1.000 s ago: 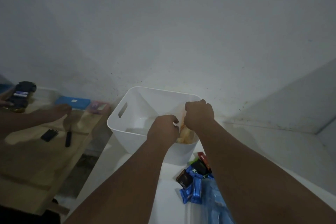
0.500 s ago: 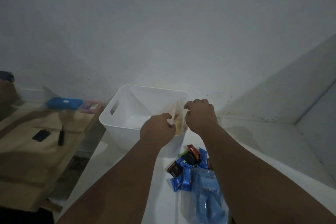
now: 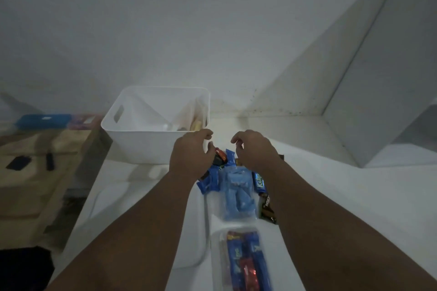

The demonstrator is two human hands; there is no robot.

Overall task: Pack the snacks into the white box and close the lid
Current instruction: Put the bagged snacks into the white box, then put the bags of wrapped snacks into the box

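The white box (image 3: 142, 146) stands open on the white table, with a pale snack packet (image 3: 196, 123) leaning against its right inner wall. In front of it lies a pile of snacks: small blue and dark wrappers (image 3: 210, 181), a clear bag of blue packets (image 3: 238, 194), brown bars (image 3: 266, 208) and a clear pack with blue and red sticks (image 3: 246, 264). My left hand (image 3: 191, 153) and my right hand (image 3: 255, 150) hover just above the far end of the pile, fingers curled and apart, holding nothing. A flat white lid (image 3: 151, 215) lies under my left forearm.
A wooden table (image 3: 30, 186) stands to the left with a blue case (image 3: 43, 120), a pink item and small dark objects on it. A wall rises behind the box, and a white block (image 3: 383, 92) fills the right corner.
Both hands let go of the pale packet inside the box and pulled back toward me, now over the snack pile. The view tilted down, showing more snacks.
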